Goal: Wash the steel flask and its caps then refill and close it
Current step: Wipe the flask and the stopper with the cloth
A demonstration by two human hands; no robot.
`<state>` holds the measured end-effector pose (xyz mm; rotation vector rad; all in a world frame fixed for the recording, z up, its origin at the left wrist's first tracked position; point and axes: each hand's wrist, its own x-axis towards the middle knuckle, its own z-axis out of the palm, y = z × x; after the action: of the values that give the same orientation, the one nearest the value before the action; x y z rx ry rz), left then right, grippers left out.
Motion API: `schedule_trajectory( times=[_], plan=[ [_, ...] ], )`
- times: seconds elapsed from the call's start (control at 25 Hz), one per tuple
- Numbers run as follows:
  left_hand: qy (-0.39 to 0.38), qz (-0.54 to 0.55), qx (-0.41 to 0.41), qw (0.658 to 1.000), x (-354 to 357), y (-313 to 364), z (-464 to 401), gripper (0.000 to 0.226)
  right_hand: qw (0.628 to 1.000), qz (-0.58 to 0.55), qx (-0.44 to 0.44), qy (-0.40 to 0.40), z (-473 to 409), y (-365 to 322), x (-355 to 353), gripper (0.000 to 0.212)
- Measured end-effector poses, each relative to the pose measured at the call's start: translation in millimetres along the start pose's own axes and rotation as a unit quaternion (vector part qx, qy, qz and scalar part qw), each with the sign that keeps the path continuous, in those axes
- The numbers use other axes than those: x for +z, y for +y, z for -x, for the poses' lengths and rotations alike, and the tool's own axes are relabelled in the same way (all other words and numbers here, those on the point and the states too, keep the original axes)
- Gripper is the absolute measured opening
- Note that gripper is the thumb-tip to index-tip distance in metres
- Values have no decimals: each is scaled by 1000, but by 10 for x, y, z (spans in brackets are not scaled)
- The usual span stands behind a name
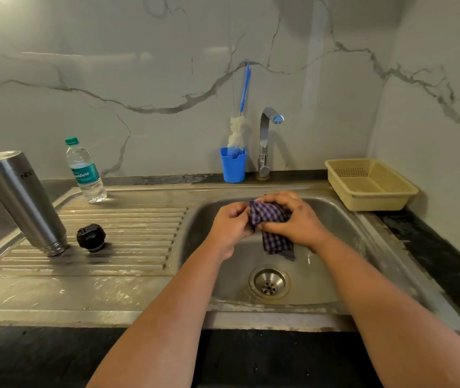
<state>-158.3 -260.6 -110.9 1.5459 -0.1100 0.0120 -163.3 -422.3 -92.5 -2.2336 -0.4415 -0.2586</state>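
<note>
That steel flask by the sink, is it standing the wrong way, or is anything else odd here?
Yes: the steel flask stands upside down on the draining board, mouth down and leaning in this wide view. Its black cap sits apart beside it. That suits draining after a wash. Nothing looks spilled or broken.

The steel flask (20, 201) stands upside down on the ribbed draining board (122, 242) — shiny, mouth down. Its black cap (91, 237) sits just beside it. A water bottle (84, 170) stands behind — closed.
</note>
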Motion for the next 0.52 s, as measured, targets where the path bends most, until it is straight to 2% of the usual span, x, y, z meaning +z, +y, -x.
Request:
schedule_trajectory(
  times=[0.04,0.08,0.12,0.16,0.2,0.24,0.32,0.4,0.44,0.52],
  plan=[
    [-11,-51,29,998,-21,-16,-10,19,989,-131,68,-8,0,-2,-16,56],
    [-25,-98,66,993,-32,-14,-1,19,941,-299,157,-21,13,-30,-52,54],
    [-41,-131,98,986,-37,-18,8,18,858,-452,240,-46,27,-24,-79,49],
    [-60,-143,122,980,-40,-23,5,18,788,-542,287,-59,49,-11,-100,45],
    [-74,-143,138,977,-34,-21,4,17,760,-574,299,-62,58,-6,-134,42],
    [-85,-126,145,978,-29,-7,11,16,777,-555,292,-56,57,-23,-166,42],
    [-66,-10,93,993,-25,29,17,20,873,-431,228,-4,58,-77,-171,47],
    [-33,112,11,993,-30,54,-12,23,949,-280,134,55,52,-74,-121,48],
    [-24,121,-5,992,-40,49,-33,21,980,-175,59,79,71,-72,-103,49],
    [-30,104,-1,994,-41,10,-39,15,995,-19,-70,73,86,-46,-79,56]
  ],
)
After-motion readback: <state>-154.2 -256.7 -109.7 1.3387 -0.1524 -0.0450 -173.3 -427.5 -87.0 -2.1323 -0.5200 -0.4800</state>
